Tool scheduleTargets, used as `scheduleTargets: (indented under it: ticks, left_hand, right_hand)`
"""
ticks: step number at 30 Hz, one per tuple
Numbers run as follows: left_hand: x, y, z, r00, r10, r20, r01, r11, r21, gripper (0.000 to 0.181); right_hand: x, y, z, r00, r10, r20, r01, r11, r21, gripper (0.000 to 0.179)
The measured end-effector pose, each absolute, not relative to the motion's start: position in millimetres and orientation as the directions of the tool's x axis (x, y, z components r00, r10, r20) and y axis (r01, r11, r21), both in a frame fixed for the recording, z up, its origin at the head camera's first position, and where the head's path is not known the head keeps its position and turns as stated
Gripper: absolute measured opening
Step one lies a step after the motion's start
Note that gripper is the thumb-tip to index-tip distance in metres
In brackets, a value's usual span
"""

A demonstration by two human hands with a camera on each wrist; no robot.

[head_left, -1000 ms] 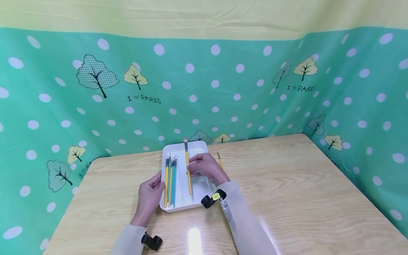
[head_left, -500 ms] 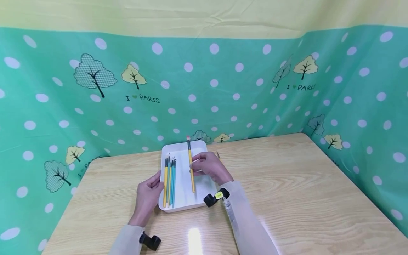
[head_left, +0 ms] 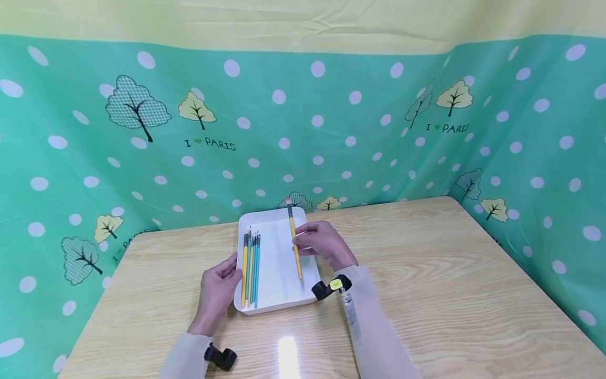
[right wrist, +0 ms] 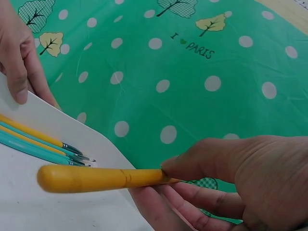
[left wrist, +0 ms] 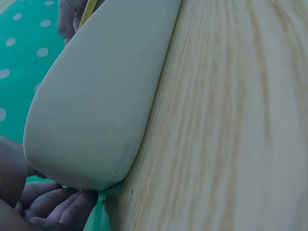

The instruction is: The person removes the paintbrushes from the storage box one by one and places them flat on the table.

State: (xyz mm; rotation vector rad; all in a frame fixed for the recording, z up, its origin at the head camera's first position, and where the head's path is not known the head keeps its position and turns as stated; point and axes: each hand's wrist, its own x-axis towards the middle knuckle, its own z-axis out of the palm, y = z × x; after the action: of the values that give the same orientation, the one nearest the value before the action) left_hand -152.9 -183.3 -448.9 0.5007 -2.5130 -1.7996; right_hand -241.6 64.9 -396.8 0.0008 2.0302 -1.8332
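In the head view, a paintbrush (head_left: 298,258) with a yellow handle, dark ferrule and pinkish bristles slants above the right side of the white tray (head_left: 276,287). My right hand (head_left: 327,245) pinches its handle between thumb and fingers, the bristles pointing away from me. The right wrist view shows the rounded handle end (right wrist: 86,178) close up. My left hand (head_left: 219,289) grips the tray's left wall, thumb at the rim and fingers curled low outside it. Inside, along that wall, several yellow and teal paintbrushes (head_left: 250,273) lie side by side, bristles toward the back.
The tray stands on a wood-grain table (head_left: 450,273) near its back edge. Behind and beside the table hangs a green dotted curtain (head_left: 265,131) with tree prints. Each wrist wears a black camera strap (head_left: 331,287).
My right hand has moved right with the paintbrush, toward the tray's right side. A brush on the table beyond that hand is now hidden. My left hand keeps its grip on the tray.
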Motion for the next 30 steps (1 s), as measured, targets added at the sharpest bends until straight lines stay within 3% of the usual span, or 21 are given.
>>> scheduleTargets:
  ticks: [30]
  left_hand:
    - [-154.4,-182.4,-446.8,-0.942,-0.274,-0.195,-0.271,0.273,0.923,0.053]
  right_hand:
    - [-248.1,118.5,-400.5,-0.940,-0.190,-0.285,0.264,0.129,-0.956,0.034]
